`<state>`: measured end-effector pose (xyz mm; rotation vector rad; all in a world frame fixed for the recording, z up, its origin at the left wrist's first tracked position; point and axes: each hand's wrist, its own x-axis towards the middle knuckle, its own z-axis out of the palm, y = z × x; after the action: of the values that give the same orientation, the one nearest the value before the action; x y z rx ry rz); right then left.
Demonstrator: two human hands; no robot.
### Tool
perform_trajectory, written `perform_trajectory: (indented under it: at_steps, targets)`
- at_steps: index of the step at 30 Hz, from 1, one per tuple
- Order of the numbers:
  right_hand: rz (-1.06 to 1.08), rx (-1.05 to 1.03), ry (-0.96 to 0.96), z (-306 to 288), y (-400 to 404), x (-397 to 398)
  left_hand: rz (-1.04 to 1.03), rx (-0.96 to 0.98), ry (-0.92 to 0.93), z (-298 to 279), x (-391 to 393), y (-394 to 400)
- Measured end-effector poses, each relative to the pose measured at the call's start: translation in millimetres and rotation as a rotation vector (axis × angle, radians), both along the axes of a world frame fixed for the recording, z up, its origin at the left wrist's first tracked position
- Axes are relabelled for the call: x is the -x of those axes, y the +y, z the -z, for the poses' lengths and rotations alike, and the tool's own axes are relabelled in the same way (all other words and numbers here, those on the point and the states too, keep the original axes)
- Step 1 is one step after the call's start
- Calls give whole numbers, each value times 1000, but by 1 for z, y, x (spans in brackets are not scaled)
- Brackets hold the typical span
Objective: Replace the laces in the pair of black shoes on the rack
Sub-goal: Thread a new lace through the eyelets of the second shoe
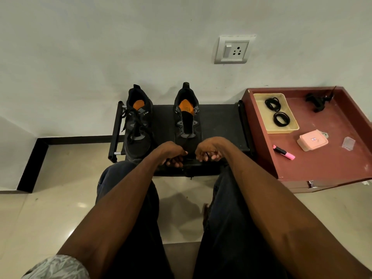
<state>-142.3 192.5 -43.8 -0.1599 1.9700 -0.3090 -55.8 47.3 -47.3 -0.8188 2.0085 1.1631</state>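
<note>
Sitting on the red desk (322,164) at the right, a shallow yellow tray (259,117) is being occupied by two coiled black laces (272,104), one bundle toward the wall and the second bundle (281,119) nearer the viewer. Beside the tray, a closed pink box (312,140) is being seen, its contents hidden, and a pink highlighter (283,152) is lying just in front of it. A dark clip-like object (318,100) is resting at the desk's far edge; what it is cannot be told.

On the black rack (219,121) against the wall, the pair of black shoes is being kept side by side, heels to the wall, orange insoles showing. The left shoe (137,127) is being seen laced, its loose lace spilling over the tongue. The right shoe (187,121) is being seen with its upper eyelets bare and its tongue exposed; a thin black lace (186,140) is running from its toe end toward the hands.

The left hand (174,156) and the right hand (208,151) are being held curled at the rack's front edge, each pinching a part of that lace.
</note>
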Motion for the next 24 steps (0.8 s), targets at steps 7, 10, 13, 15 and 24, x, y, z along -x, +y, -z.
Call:
perform_trajectory:
  at_steps: [7, 10, 13, 15, 24]
  targets:
    - [-108, -89, -182, 6, 0, -5, 82, -73, -199, -3, -3, 0]
    - [-132, -147, -115, 12, 1, -3, 133, -53, -271, 3, -7, -3]
    - [-128, -195, -51, 16, 4, -1, 90, -20, -285, 10, -9, -6]
    - [-85, -198, -76, 16, 5, -1, 72, -22, -267, 11, -10, -8]
    - [-107, -331, -31, 19, 11, -1, 410, 86, -491, 4, -18, -17]
